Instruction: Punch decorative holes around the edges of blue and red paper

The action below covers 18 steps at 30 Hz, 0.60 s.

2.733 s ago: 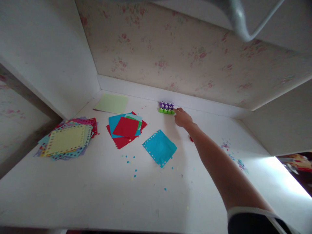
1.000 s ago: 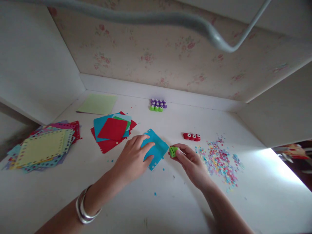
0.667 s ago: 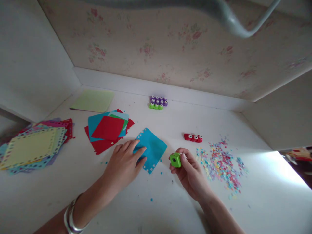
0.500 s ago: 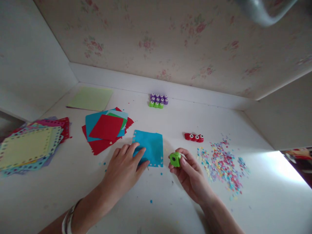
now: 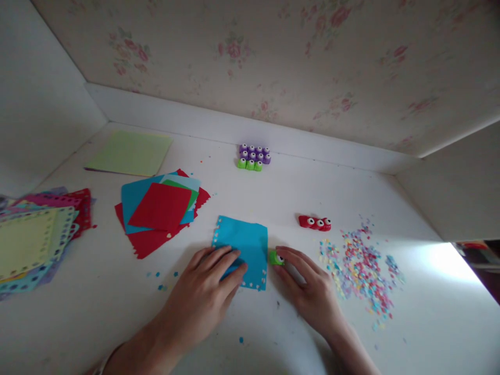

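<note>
Clock directions are taken from the blue sheet (image 5: pixel 248 239), which was laid flat on the tabletop (image 5: pixel 281 333), holes punched along its left and lower edges. The sheet's lower left was covered by the left hand (image 5: pixel 201 294), whose fingers were slightly spread and held nothing. At 3 o'clock, the green punch (image 5: pixel 275 258) was held between the narrowed fingers of the right hand (image 5: pixel 314 294), just beside the sheet's edge. Red punches (image 5: pixel 315 223) were lined up at 2 o'clock; purple punches (image 5: pixel 254 154) and three more green ones were grouped at 12. Mixed confetti (image 5: pixel 365 265) was scattered farther out at 3 o'clock. Overlapping coloured sheets (image 5: pixel 162 205) were piled at 10, and a hole-edged stack (image 5: pixel 29 237) was placed at 9.
</note>
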Each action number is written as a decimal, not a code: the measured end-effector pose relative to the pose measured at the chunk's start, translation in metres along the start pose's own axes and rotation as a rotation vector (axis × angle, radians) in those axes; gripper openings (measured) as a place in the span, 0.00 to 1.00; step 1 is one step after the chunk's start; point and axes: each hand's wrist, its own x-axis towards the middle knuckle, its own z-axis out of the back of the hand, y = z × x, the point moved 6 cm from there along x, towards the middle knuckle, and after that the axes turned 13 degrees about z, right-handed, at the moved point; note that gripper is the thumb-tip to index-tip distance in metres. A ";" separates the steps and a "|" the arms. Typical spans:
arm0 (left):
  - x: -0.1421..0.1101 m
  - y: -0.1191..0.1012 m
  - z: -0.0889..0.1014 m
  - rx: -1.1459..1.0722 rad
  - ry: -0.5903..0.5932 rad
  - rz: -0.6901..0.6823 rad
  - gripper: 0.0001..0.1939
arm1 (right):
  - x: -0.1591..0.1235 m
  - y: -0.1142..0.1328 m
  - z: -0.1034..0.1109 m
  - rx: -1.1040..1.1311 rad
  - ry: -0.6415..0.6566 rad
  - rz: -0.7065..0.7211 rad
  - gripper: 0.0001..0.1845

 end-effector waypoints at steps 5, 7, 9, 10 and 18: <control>0.001 0.003 0.002 -0.015 -0.010 0.053 0.12 | 0.004 0.007 -0.002 -0.056 0.043 0.150 0.16; 0.002 0.004 0.002 -0.028 -0.006 0.071 0.12 | 0.005 0.009 -0.003 -0.074 0.062 0.172 0.15; 0.003 0.004 0.001 -0.041 0.001 0.072 0.12 | 0.005 0.010 -0.004 -0.088 0.062 0.179 0.15; 0.003 0.003 0.001 -0.046 0.002 0.068 0.12 | 0.005 0.010 -0.004 -0.092 0.058 0.179 0.15; 0.001 0.006 -0.003 -0.096 0.013 0.094 0.12 | 0.003 0.009 -0.009 -0.084 0.087 0.152 0.15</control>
